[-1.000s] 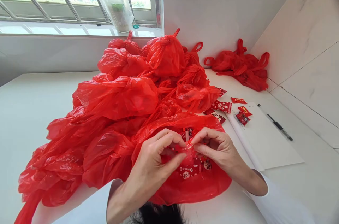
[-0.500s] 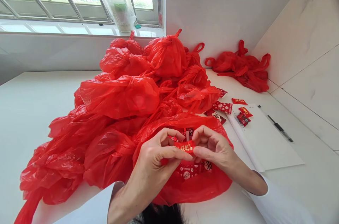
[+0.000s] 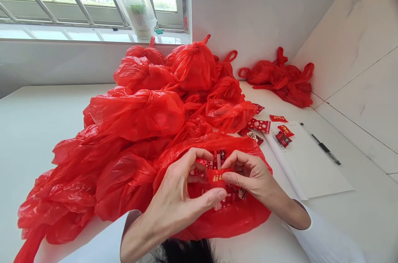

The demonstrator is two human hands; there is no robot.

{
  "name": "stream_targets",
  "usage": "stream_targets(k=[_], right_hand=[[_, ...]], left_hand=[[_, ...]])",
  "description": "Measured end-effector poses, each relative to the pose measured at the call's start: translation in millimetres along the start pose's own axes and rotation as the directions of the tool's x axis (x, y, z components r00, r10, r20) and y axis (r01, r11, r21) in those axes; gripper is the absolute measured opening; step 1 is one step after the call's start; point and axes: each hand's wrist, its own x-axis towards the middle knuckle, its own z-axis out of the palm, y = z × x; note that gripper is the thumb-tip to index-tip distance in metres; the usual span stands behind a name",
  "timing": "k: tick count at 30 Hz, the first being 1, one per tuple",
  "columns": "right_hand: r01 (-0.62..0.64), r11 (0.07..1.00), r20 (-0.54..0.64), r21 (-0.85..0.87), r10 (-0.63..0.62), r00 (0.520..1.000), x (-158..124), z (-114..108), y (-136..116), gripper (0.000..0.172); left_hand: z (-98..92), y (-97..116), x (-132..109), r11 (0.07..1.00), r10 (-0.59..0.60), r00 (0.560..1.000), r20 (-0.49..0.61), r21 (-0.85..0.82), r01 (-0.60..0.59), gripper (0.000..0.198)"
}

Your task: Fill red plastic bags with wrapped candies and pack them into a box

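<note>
Between thumb and fingers, my right hand pinches a small red packet with gold characters by its right end. Around the packet's left side, my left hand is open, its thumb well apart from its curled fingers. Both hands are over an open red plastic bag. Inside that bag lie several red packets with white print, one with a round emblem. My left hand covers part of the bag's contents.
Several knotted red plastic bags are heaped behind and left of my hands. More red bags lie by the wall. Small packets lie near white paper with a pen. A window sill runs behind.
My left thumb has moved down and away from its fingers, letting go of the packet. The right hand still pinches it, and more of its gold lettering shows.
</note>
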Motion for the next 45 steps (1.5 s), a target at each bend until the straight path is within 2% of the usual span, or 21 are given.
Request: stream_targets(k=[2, 5, 9, 12, 15, 19, 23, 26, 28, 30, 32, 34, 36, 39, 42, 45], right_hand=[[0.052, 0.996, -0.015, -0.073, -0.053, 0.998, -2, 2, -3, 0.015], [0.108, 0.979, -0.036, -0.171, -0.116, 0.993, -5, 5, -7, 0.013], [0.111, 0.979, -0.079, -0.171, -0.126, 0.989, -5, 6, -5, 0.017], [0.099, 0.987, -0.107, -0.131, -0.113, 0.988, -5, 7, -3, 0.02], [0.109, 0.985, -0.111, -0.133, -0.124, 0.986, -4, 6, -3, 0.019], [0.133, 0.98, -0.137, -0.151, -0.154, 0.978, 0, -5, -4, 0.019], [0.179, 0.961, -0.224, -0.209, -0.225, 0.948, 4, -17, -7, 0.017], [0.214, 0.917, -0.181, -0.336, -0.286, 0.941, 2, -18, -12, 0.011], [0.242, 0.847, -0.076, -0.473, -0.313, 0.947, -1, -16, -14, 0.006], [0.323, 0.725, 0.1, -0.608, -0.333, 0.938, -2, -14, -17, 0.009], [0.436, 0.596, 0.291, -0.674, -0.329, 0.899, -2, -14, -18, 0.011], [0.514, 0.528, 0.399, -0.676, -0.325, 0.858, -1, -17, -20, 0.012], [0.528, 0.504, 0.395, -0.684, -0.353, 0.848, 2, -20, -20, 0.014], [0.444, 0.42, 0.279, -0.792, -0.397, 0.874, 6, -26, -15, 0.018], [0.315, 0.248, 0.196, -0.916, -0.407, 0.892, 9, -31, -5, 0.018], [0.24, 0.065, 0.189, -0.969, -0.435, 0.881, 10, -32, 1, 0.034]], left_hand=[[0.0, -3, 2, 0.999, -0.048, 0.999, 0.006, -0.001, 0.048, 0.018], [-0.2, -7, 4, 0.997, -0.06, 0.998, -0.009, 0.048, 0.06, 0.006], [-0.3, -9, 5, 0.996, -0.053, 0.993, -0.107, 0.06, 0.06, 0.003], [0.3, -9, 4, 0.995, -0.096, 0.985, -0.141, 0.011, 0.098, 0.005], [-0.4, -7, 6, 0.993, -0.118, 0.985, -0.126, -0.028, 0.115, 0.004], [-6.7, -4, 9, 0.997, -0.08, 0.992, -0.097, -0.019, 0.079, 0.007], [-15.2, -2, 10, 0.972, 0.062, 0.99, -0.123, 0.235, -0.032, 0.006], [-16.7, -3, 9, 0.875, 0.144, 0.989, -0.035, 0.472, -0.111, 0.011], [-14.5, -5, 10, 0.793, 0.121, 0.992, 0.041, 0.596, -0.122, 0.014], [-10.6, -7, 10, 0.714, 0.06, 0.993, 0.097, 0.691, -0.111, 0.018], [-6.5, -11, 10, 0.661, 0.002, 0.991, 0.134, 0.744, -0.102, 0.021], [-4.0, -19, 7, 0.636, 0.021, 0.986, 0.165, 0.758, -0.141, 0.025], [-3.8, -28, 0, 0.619, 0.098, 0.976, 0.193, 0.756, -0.211, 0.032], [-7.5, -41, -16, 0.56, 0.193, 0.957, 0.218, 0.776, -0.29, 0.054], [-11.4, -46, -29, 0.461, 0.262, 0.918, 0.297, 0.797, -0.39, 0.073], [-10.0, -42, -30, 0.407, 0.253, 0.909, 0.33, 0.816, -0.41, 0.074]])
